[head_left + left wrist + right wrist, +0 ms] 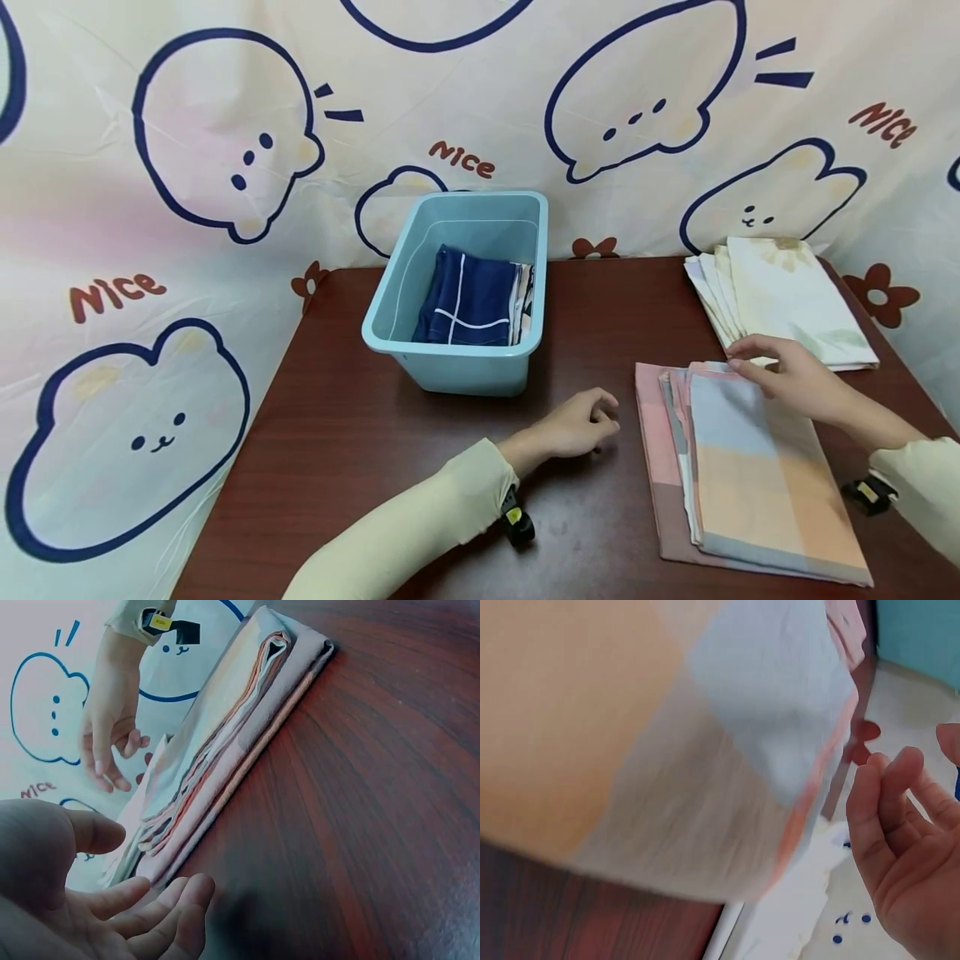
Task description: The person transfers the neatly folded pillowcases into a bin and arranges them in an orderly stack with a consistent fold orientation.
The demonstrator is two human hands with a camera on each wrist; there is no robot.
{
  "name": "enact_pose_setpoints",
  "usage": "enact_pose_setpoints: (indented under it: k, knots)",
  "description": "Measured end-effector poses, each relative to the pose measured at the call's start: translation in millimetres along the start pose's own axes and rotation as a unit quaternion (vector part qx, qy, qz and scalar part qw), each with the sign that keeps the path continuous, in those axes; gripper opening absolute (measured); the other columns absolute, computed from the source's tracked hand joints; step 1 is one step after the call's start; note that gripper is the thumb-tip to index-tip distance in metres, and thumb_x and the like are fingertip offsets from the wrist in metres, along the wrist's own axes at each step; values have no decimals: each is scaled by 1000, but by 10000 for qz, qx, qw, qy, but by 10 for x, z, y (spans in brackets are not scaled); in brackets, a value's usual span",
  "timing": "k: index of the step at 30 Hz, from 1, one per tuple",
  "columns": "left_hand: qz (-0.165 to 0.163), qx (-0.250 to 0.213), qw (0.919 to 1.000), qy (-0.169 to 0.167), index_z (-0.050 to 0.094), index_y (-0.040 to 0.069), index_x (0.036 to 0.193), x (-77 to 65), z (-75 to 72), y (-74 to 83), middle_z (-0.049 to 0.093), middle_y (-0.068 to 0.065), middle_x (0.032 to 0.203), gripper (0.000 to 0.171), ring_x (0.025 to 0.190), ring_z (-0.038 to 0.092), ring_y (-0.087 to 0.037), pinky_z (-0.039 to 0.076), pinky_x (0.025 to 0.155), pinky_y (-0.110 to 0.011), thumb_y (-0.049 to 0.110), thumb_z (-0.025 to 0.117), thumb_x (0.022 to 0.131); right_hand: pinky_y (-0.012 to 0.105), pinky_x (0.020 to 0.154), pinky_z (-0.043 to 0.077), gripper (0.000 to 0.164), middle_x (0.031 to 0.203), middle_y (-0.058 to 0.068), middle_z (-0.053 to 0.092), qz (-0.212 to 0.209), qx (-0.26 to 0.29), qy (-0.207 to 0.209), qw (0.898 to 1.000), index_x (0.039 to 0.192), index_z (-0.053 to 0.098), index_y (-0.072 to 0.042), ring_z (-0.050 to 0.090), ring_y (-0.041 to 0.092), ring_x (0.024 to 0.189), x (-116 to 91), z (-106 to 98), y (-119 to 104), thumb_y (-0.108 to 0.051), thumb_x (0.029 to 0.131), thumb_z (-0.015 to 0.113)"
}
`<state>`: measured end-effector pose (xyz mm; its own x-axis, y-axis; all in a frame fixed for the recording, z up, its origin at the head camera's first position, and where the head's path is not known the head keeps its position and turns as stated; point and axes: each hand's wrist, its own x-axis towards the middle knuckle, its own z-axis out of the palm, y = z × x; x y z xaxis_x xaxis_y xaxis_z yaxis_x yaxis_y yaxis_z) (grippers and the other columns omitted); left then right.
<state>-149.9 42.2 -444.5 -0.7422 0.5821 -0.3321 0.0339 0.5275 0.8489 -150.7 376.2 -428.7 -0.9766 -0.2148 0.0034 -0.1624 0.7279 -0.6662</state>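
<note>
A folded checked cloth (750, 475) in pink, blue, orange and grey lies on the right half of the table, its layers stacked unevenly. My right hand (795, 379) hovers at its far edge, fingers loosely bent and holding nothing. In the right wrist view that hand (907, 840) is beside the cloth (765, 697), with a gap between them. Left of the cloth, my left hand (573, 425) is above bare tabletop, palm facing the cloth. The left wrist view shows its relaxed fingers (161, 915) near the folded layers (225, 750), gripping nothing.
A light blue plastic bin (465, 367) stands at the table's back middle, with a folded navy cloth (472, 300) with white lines and other folded fabric inside. At the back right lies a folded white floral cloth (795, 292). A printed curtain (600, 217) hangs behind the dark wooden table (337, 467).
</note>
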Motion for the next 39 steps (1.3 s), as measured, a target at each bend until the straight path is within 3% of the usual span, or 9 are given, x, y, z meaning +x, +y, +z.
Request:
enact_pose_setpoints:
  k: [3,5,11,12,15,17,27,33,39]
  knots:
    - [-6,55,10000,58,58,8,132,6,23,-3,72,-4,98,34,72,69,-19,47,68,-20,19,60,100,26,53,46,30,116,26,64,177,-185,55,9997,124,60,5,58,6,67,-75,-66,61,-17,103,58]
    - [-36,75,9999,64,58,9,132,12,37,1,71,-2,96,34,72,69,-17,48,70,-20,20,61,99,26,54,48,31,112,14,68,277,-242,104,9993,125,60,4,60,3,70,-130,-102,106,-18,104,58]
    - [-176,-20,9998,69,58,13,132,27,105,42,70,1,94,34,71,66,-14,46,65,-21,22,61,100,27,57,53,37,110,23,70,507,-335,199,9980,130,55,4,55,-15,80,-290,-141,244,-22,104,58]
    - [-187,-34,9998,65,58,13,132,28,118,47,70,1,94,34,71,66,-15,46,64,-21,22,61,100,26,55,52,39,107,26,70,567,-403,216,9973,132,53,4,54,-14,76,-312,-134,269,-23,104,57]
    - [-165,-77,9998,28,58,12,132,33,161,57,70,-1,93,34,70,66,-15,45,62,-20,21,61,99,27,47,42,40,80,11,68,753,-637,379,9944,131,54,3,49,0,57,-397,-111,352,-29,105,55]
    - [-142,-77,9999,30,58,11,132,32,174,58,70,-1,93,34,70,65,-14,45,61,-20,20,62,99,29,44,36,40,72,4,64,816,-718,453,9930,129,55,2,44,10,51,-441,-96,399,-31,105,54]
    - [-41,-252,9997,-17,56,6,133,67,271,71,70,-3,90,38,65,61,-10,46,60,-20,19,61,99,27,49,40,40,91,22,69,1036,-1184,749,9847,126,52,8,51,6,58,-573,-109,614,-25,104,56]
    - [-148,-337,9993,12,56,6,137,80,338,133,74,-7,94,42,67,67,-14,47,64,-19,19,60,97,33,56,44,62,86,20,69,1683,-1171,11,9788,129,44,16,62,21,71,-621,-137,675,-40,105,53]
    - [-459,-1067,9932,-1,54,6,137,100,408,155,76,-7,96,42,68,70,-20,46,60,-22,17,59,97,34,47,44,73,77,5,64,1986,-665,-575,9761,131,45,17,49,18,47,-668,-86,685,-52,105,46]
